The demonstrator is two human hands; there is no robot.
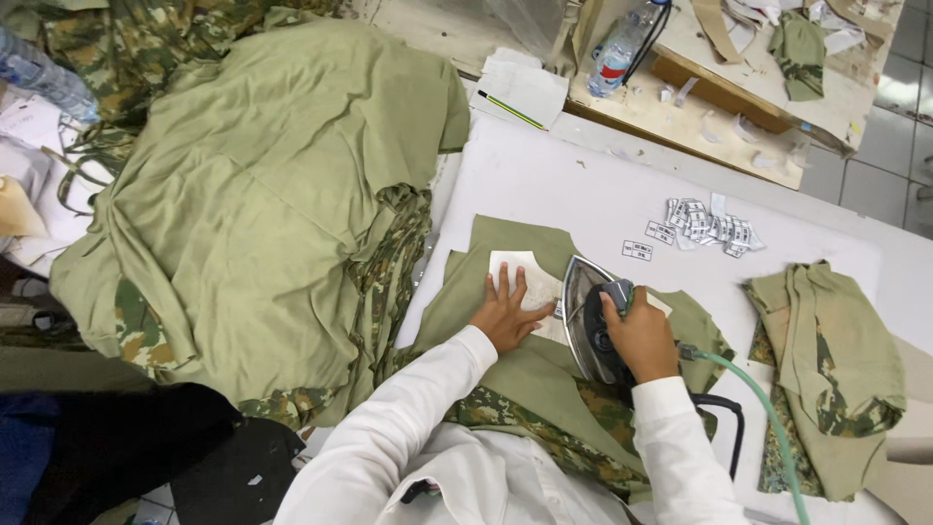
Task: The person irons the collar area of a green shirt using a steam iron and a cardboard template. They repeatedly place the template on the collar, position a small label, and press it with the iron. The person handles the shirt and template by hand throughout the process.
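Right hand point(641, 335) grips the handle of a heavy steam iron point(591, 316) on the olive garment piece point(525, 369) at the white bench's point(583, 185) near edge, while left hand point(505, 313) lies flat, fingers spread, pinning the soft, limp white interfacing patch point(520, 272).

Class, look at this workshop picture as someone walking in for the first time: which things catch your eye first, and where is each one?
The big heap of olive-green and camouflage cloth fills the left half. At centre, on the white padded table, the right hand grips a silver steam iron on an olive fabric piece, while the left hand presses flat on the white patch beside it. Small printed paper labels lie scattered beyond.
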